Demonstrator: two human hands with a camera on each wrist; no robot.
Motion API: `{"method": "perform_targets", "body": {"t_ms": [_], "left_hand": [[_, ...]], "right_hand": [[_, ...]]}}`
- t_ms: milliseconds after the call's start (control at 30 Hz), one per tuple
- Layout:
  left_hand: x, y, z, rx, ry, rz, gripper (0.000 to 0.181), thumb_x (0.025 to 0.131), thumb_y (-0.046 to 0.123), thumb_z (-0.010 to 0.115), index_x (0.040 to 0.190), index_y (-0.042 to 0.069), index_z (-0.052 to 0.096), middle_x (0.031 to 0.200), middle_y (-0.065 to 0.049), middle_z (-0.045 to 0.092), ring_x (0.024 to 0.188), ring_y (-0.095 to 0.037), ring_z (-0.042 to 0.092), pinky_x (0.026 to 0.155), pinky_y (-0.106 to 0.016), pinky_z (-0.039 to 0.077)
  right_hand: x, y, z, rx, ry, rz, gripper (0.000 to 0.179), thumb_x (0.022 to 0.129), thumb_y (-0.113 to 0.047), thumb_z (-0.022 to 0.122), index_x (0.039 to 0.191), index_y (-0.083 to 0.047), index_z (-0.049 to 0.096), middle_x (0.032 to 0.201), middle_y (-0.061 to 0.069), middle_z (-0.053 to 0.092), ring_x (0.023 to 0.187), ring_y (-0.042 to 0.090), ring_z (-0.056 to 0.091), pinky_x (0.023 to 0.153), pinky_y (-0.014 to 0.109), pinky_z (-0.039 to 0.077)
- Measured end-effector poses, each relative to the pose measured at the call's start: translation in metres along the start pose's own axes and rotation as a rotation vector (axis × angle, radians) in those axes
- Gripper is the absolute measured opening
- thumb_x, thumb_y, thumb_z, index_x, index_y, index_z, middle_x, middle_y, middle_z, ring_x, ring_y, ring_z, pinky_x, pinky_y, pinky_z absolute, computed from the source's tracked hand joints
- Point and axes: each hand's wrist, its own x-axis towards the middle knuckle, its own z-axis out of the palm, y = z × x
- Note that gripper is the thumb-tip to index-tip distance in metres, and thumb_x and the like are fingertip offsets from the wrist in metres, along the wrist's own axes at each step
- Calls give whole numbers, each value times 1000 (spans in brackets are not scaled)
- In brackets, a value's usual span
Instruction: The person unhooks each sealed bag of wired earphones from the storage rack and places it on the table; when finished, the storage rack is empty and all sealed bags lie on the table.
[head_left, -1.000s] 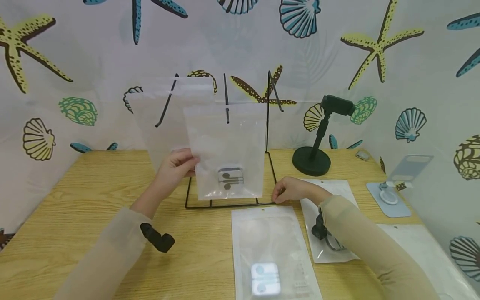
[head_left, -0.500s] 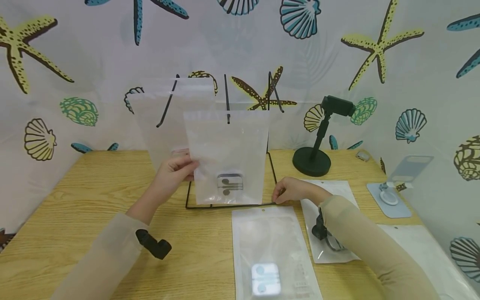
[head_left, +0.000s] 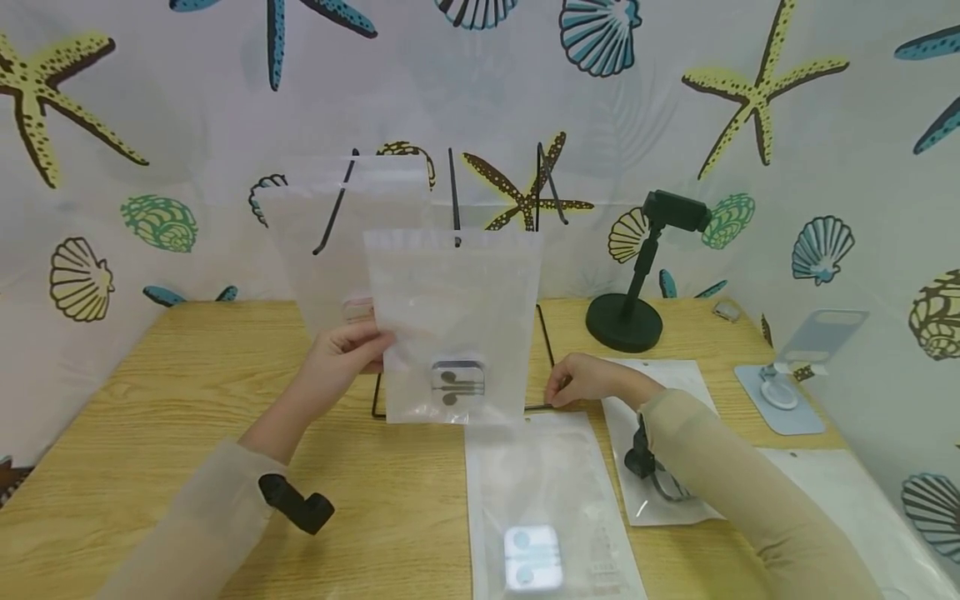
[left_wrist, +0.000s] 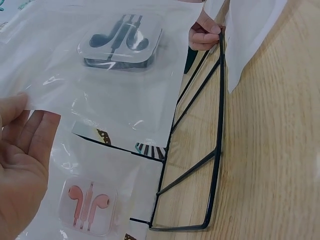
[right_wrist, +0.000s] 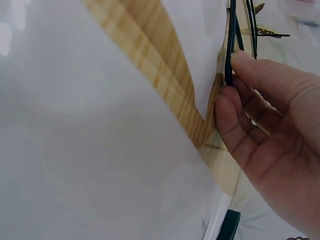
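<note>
My left hand [head_left: 341, 354] pinches the left edge of a clear-fronted zip bag [head_left: 453, 308]. Inside it, low down, lies a case of dark earphones [head_left: 459, 381]. The bag's top sits at the front tip of the rack's middle hook [head_left: 453, 192]; whether the hook still passes through its hole I cannot tell. With thumb and fingers, my right hand [head_left: 581, 381] grips the front right corner of the black wire rack [left_wrist: 221, 90]. Behind, on the left hook [head_left: 335, 212], hangs another bag with pink earphones [left_wrist: 87, 207].
On the table before the rack lies a bag [head_left: 543, 483] with a white earphone case. More bags [head_left: 667, 387] lie under and beyond my right arm. A black stand [head_left: 624, 321] and a folding phone holder [head_left: 780, 400] are at the right. A patterned cloth hangs behind.
My left hand has drawn the bag with dark earphones downward and toward me, along the middle hook to its tip. My right hand has stayed on the rack corner.
</note>
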Motion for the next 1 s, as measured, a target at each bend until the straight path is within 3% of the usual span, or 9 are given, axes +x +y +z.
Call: {"method": "perform_targets", "body": {"t_ms": [367, 600, 733, 1000], "left_hand": [[-8, 3, 0, -34, -42, 7, 19, 93, 17, 57, 98, 31, 69, 102, 6, 63, 85, -13, 63, 75, -30, 53], [-15, 8, 4, -7, -74, 60, 19, 93, 14, 57, 100, 26, 70, 101, 5, 64, 85, -14, 64, 73, -31, 53], [-23, 10, 5, -25, -102, 80, 26, 92, 8, 57, 97, 29, 71, 98, 6, 65, 82, -13, 65, 70, -29, 54], [-47, 10, 3, -55, -180, 21, 34, 92, 3, 55, 97, 33, 70, 94, 4, 67, 80, -14, 65, 68, -30, 55]], "right_hand": [[4, 0, -2, -19, -15, -1, 5, 83, -2, 66, 87, -2, 70, 81, 1, 64, 71, 10, 53, 65, 22, 48], [3, 0, -3, -26, -12, 1, 5, 83, -1, 66, 85, -2, 70, 78, -1, 63, 69, 10, 52, 63, 22, 46], [3, 0, -2, -17, -9, 10, 6, 83, 0, 66, 85, -2, 71, 77, -2, 63, 68, 10, 51, 61, 21, 45], [2, 0, -2, 4, -16, 15, 6, 83, 1, 65, 85, -1, 70, 76, -2, 62, 66, 9, 50, 59, 21, 44]]}}
